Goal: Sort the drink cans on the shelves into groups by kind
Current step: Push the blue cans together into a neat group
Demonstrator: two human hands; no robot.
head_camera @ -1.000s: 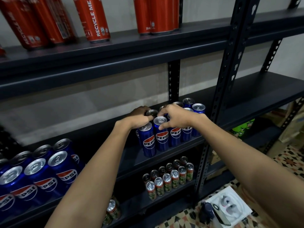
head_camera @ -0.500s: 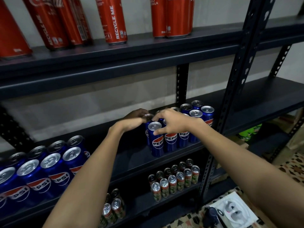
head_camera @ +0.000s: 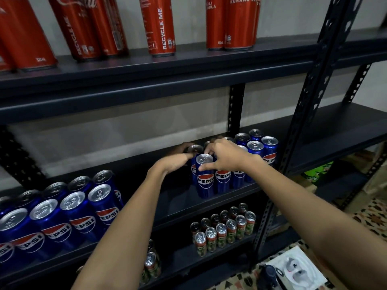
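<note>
A cluster of slim blue Pepsi cans point(head_camera: 254, 152) stands on the middle shelf point(head_camera: 209, 201) beside the upright post. My left hand point(head_camera: 174, 162) curls round the left side of the cluster, its fingers behind a can top. My right hand point(head_camera: 225, 155) lies over the cans, thumb and fingers pinching the front Pepsi can point(head_camera: 205, 176). A second group of Pepsi cans point(head_camera: 62, 212) stands at the shelf's left end. Tall red cola cans point(head_camera: 160, 26) line the top shelf. Small green-and-red cans point(head_camera: 224, 229) stand on the lower shelf.
A black perforated post point(head_camera: 303, 105) rises just right of the cluster. The neighbouring bay's dark shelf point(head_camera: 339, 130) lies to the right. A few more small cans point(head_camera: 150, 266) stand lower left. A white packet and a dark object point(head_camera: 293, 268) lie on the patterned floor.
The view has tilted up and left a little. Both hands stay on the Pepsi cluster, which has shifted slightly right toward the post.
</note>
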